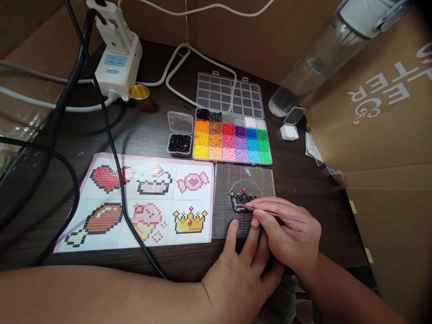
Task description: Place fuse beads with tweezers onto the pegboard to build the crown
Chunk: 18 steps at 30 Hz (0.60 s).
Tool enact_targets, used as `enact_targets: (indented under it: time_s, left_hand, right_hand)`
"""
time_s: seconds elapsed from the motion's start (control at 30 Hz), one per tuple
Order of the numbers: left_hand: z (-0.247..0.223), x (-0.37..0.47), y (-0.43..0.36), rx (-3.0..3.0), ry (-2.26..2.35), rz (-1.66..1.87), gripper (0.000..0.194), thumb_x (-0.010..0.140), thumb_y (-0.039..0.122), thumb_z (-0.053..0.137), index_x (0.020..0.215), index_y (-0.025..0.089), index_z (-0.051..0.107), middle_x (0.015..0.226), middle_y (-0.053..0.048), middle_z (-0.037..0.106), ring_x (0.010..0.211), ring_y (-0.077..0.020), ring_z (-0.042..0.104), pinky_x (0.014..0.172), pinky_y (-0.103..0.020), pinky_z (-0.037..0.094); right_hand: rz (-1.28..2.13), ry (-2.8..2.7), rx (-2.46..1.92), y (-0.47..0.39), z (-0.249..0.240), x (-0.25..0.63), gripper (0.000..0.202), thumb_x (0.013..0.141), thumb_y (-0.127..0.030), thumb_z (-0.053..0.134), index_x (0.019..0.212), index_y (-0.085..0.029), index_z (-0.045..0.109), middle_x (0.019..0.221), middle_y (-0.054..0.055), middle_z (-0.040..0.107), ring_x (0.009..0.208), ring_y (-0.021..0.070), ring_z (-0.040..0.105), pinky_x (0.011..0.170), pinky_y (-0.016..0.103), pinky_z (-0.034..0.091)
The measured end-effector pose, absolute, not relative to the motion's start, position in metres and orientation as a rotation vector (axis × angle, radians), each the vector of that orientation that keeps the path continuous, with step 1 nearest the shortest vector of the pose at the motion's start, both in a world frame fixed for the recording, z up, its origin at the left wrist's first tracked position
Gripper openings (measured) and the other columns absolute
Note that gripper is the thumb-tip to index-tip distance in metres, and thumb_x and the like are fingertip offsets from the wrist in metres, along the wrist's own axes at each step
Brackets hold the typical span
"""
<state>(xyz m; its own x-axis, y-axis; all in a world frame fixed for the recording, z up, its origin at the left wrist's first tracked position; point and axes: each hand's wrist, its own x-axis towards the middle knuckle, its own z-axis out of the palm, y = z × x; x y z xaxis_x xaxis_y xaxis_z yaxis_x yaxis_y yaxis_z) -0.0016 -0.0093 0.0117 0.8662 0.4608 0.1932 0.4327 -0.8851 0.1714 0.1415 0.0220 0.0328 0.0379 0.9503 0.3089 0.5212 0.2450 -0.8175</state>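
My right hand [292, 231] pinches a pair of pink tweezers [283, 214], whose tips touch the bead figure [238, 201] on a clear pegboard [224, 227]. Black beads outline that figure, with a red bead cluster on top and a yellowish one at its left; the right part is hidden behind my fingers. My left hand [241, 270] lies with fingers spread over the board's near edge. Left of the board is a pattern sheet [145, 211] with several pixel pictures, a yellow crown among them nearest the board.
Behind the board stand an opened bead box [232, 141] of many colours and a small box of black beads [179, 143]. A small white box [289, 132] and a clear bottle [310, 67] are right. A power strip [118, 67], gold cup [141, 96] and black cables [116, 157] occupy the left.
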Motion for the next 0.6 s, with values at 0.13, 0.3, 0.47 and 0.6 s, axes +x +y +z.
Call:
enact_targets:
  time_s: [0.13, 0.3, 0.47, 0.6]
  left_hand:
    - [0.0102, -0.0023, -0.0085, 2.916, 0.689, 0.347, 0.044, 0.095, 0.039, 0.033, 0.138, 0.032, 0.045, 0.135, -0.011, 0.052, 0.128, -0.0362, 0.04, 0.099, -0.062, 0.008]
    - [0.0081, -0.0013, -0.0094, 2.909, 0.699, 0.35, 0.044, 0.095, 0.04, 0.034, 0.137, 0.033, 0.045, 0.135, -0.01, 0.052, 0.127, -0.0362, 0.04, 0.099, -0.062, 0.008]
    - [0.0093, -0.0003, -0.011, 2.908, 0.714, 0.357, 0.045, 0.095, 0.04, 0.034, 0.139, 0.032, 0.043, 0.136, -0.01, 0.051, 0.128, -0.0358, 0.039, 0.1, -0.062, 0.008]
    - [0.0109, -0.0015, -0.0101, 2.905, 0.705, 0.355, 0.044, 0.096, 0.039, 0.032, 0.137, 0.033, 0.046, 0.135, -0.009, 0.052, 0.127, -0.0351, 0.04, 0.1, -0.062, 0.008]
  right_hand:
    - [0.596, -1.616, -1.409, 0.0214, 0.032, 0.1416, 0.019, 0.08, -0.004, 0.063, 0.086, -0.019, 0.074, 0.085, 0.003, 0.074, 0.078, 0.0154, 0.072, 0.071, 0.025, 0.061]
    - [0.59, -1.617, -1.42, 0.0217, 0.0321, 0.1423, 0.019, 0.08, -0.005, 0.063, 0.087, -0.019, 0.074, 0.086, 0.003, 0.074, 0.078, 0.0156, 0.072, 0.071, 0.025, 0.062]
    - [0.593, -1.615, -1.422, 0.0224, 0.0336, 0.1416, 0.018, 0.081, -0.005, 0.062, 0.085, -0.017, 0.074, 0.083, 0.004, 0.074, 0.076, 0.0158, 0.073, 0.07, 0.025, 0.062]
    - [0.599, -1.604, -1.428, 0.0228, 0.0352, 0.1397, 0.018, 0.081, -0.005, 0.062, 0.084, -0.017, 0.075, 0.083, 0.005, 0.074, 0.076, 0.016, 0.073, 0.071, 0.025, 0.062]
